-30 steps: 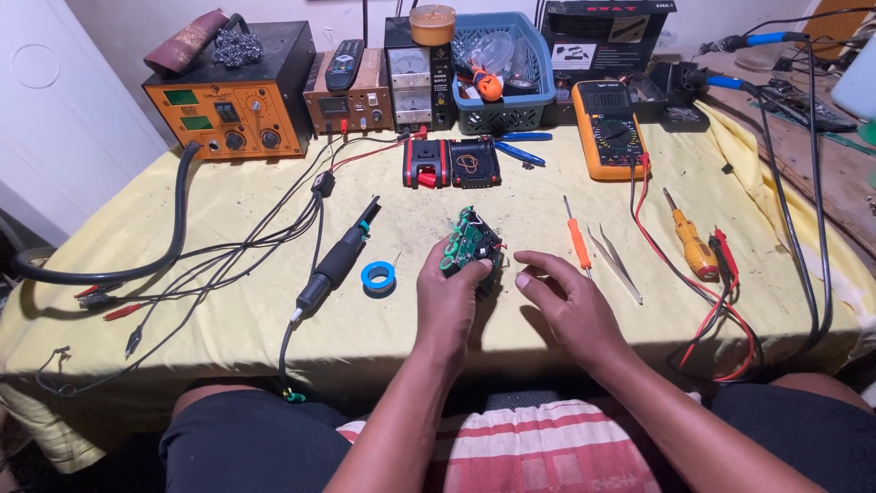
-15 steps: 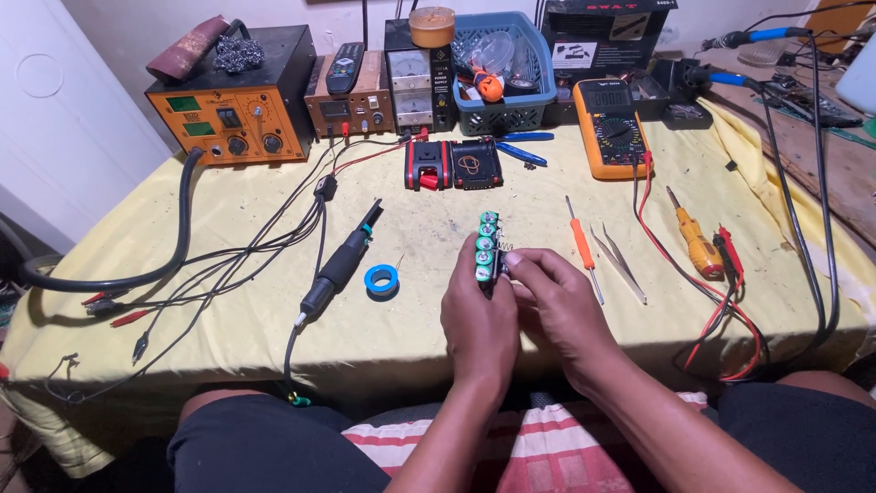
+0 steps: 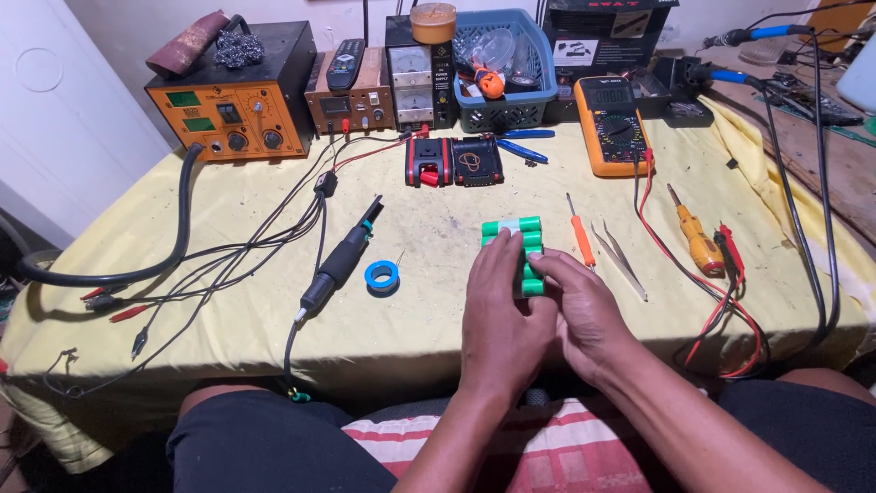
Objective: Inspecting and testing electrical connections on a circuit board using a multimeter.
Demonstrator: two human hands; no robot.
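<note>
A pack of green cylindrical battery cells [image 3: 521, 240] lies flat on the yellow tablecloth [image 3: 228, 301] near the front middle. My left hand [image 3: 500, 315] covers its left side, fingers laid over the cells. From the right, my right hand [image 3: 584, 315] grips the pack, thumb and fingers on the cell ends. Both hands hold it together.
A blue solder spool [image 3: 381, 275] and a black soldering iron [image 3: 342, 259] lie left of the hands. An orange screwdriver [image 3: 581, 239], tweezers [image 3: 620, 260] and a yellow screwdriver [image 3: 695, 240] lie to the right. Red-black pack housing [image 3: 453, 161], multimeter [image 3: 613, 124], power supplies and a blue basket [image 3: 505, 100] stand behind.
The battery pack was held up on edge in both hands. It has now been turned and laid flat on the cloth, with both hands still on it.
</note>
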